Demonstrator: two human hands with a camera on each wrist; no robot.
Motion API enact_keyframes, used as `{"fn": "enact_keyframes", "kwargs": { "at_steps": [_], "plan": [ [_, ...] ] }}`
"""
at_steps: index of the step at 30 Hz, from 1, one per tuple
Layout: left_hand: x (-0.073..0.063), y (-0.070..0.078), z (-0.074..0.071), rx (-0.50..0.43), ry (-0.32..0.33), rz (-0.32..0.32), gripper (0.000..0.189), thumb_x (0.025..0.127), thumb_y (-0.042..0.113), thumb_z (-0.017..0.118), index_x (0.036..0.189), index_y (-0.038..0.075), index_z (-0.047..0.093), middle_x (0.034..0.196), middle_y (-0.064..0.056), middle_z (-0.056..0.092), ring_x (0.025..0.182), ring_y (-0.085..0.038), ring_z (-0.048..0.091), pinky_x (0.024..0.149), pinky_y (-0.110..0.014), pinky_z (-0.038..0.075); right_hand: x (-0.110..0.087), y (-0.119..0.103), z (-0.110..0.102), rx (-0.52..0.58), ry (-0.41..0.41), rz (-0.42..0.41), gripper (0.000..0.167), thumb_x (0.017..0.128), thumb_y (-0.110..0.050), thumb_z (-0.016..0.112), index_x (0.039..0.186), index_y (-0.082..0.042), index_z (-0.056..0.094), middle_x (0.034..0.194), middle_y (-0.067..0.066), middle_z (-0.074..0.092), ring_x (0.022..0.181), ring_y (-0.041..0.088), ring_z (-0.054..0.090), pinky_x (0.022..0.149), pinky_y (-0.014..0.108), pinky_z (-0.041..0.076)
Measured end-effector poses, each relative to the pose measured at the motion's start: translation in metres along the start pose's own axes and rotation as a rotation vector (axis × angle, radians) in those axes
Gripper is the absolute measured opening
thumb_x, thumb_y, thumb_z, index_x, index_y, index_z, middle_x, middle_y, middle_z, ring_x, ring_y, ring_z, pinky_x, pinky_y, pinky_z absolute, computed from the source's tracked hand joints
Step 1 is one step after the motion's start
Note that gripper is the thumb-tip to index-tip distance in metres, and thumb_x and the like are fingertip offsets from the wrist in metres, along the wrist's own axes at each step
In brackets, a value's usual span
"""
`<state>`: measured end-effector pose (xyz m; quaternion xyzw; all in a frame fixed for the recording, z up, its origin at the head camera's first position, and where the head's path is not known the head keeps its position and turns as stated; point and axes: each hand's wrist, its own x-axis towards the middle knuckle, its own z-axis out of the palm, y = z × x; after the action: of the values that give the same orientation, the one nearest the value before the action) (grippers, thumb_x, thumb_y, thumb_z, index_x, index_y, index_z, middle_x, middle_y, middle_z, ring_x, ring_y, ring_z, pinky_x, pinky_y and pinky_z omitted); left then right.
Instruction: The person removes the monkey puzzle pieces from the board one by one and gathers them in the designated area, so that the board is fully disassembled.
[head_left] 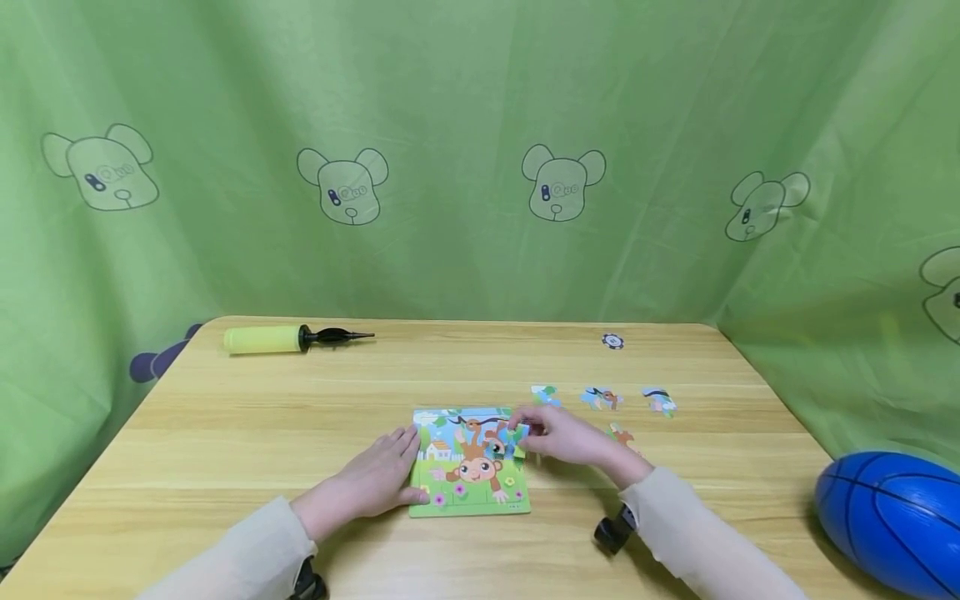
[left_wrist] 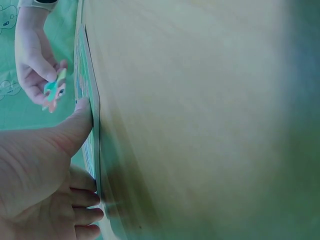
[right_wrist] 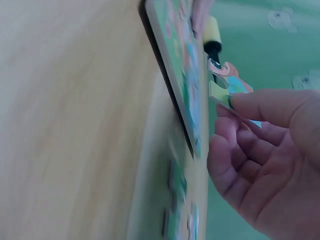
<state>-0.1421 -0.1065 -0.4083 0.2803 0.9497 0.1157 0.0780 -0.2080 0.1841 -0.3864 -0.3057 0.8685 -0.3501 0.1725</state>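
A jigsaw puzzle board (head_left: 457, 507) with a hanging monkey, a house and flowers lies on the table. My left hand (head_left: 381, 472) rests along its left edge, fingers straight and thumb at the lower left, as the left wrist view also shows. Above the board's upper right, my right hand (head_left: 561, 434) pinches a puzzle piece (right_wrist: 239, 84) between thumb and fingers. That piece carries an eye, some orange and some green, and is raised off the board in the right wrist view. Loose puzzle pieces (head_left: 602, 397) lie beyond and to the right of the right hand, one partly behind the wrist.
A yellow hand pump (head_left: 262, 339) with a black nozzle lies at the far left of the wooden table (head_left: 300, 400). A round chip (head_left: 612, 341) sits near the back right. A blue ball (head_left: 892, 521) stands at the right edge. Green curtain (head_left: 465, 250) surrounds the table.
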Motion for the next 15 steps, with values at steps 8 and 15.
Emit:
{"fn": "enact_keyframes", "kwargs": {
  "at_steps": [8, 15],
  "plan": [
    [0.0, 0.001, -0.001, -0.002, 0.005, 0.006, 0.084, 0.083, 0.046, 0.06, 0.134, -0.015, 0.033, 0.142, -0.029, 0.027, 0.13, -0.042, 0.026, 0.107, -0.046, 0.022, -0.029, 0.02, -0.029, 0.153, 0.165, 0.038, 0.024, 0.085, -0.002, 0.062, 0.103, 0.004, 0.047, 0.074, 0.005, 0.048, 0.062, 0.013, 0.044, 0.051, 0.02, 0.041],
    [-0.001, 0.001, -0.001, -0.005, 0.0, 0.004, 0.083, 0.084, 0.046, 0.059, 0.134, -0.015, 0.032, 0.142, -0.028, 0.027, 0.13, -0.041, 0.025, 0.107, -0.046, 0.022, -0.067, 0.042, -0.058, 0.196, 0.307, 0.131, 0.021, 0.09, -0.006, 0.057, 0.104, 0.008, 0.05, 0.076, 0.011, 0.053, 0.063, 0.017, 0.049, 0.054, 0.03, 0.048]
  ]
}}
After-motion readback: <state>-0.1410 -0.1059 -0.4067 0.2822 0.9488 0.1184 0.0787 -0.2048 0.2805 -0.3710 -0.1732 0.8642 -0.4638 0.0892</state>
